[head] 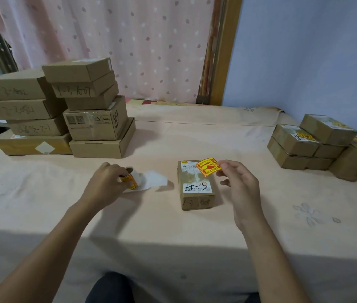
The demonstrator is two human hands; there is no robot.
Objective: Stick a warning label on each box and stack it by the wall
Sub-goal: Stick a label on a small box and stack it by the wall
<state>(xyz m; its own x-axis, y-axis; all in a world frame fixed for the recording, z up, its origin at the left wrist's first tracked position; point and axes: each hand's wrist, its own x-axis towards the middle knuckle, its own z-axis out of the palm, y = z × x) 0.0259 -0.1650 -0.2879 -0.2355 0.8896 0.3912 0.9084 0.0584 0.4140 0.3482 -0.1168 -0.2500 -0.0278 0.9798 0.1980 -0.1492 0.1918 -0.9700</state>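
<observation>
A person's right hand [236,180] pinches a glossy yellow warning label [207,166], printed in red, by its right edge between thumb and fingertips, the sticker tilted over the far end of a small oblong cardboard box [196,189] that lies flat near the middle of the bench [282,226]. The box is brown corrugated card, its top carrying a white shipping label at the far end, a second white label with black marker scrawl nearer the camera, and handwritten numbers on its near face. The left hand [105,182] is curled around a small roll of labels [129,178], a cardboard core wound with the same yellow stickers, resting on the bench well to the left of the box; a curling tail of white backing paper [154,180] trails from it to the right. The bench is draped in a soft peach cloth with faint embroidered flowers. At far left stands an unlabelled stack of flat brown boxes [63,110] in two columns, several marked in black pen. At far right, against the pale blue wall [304,51], sits a low pile of labelled boxes [313,143], yellow stickers showing on their taped tops. A pink spotted curtain [118,40] hangs behind, beside a wooden frame.
</observation>
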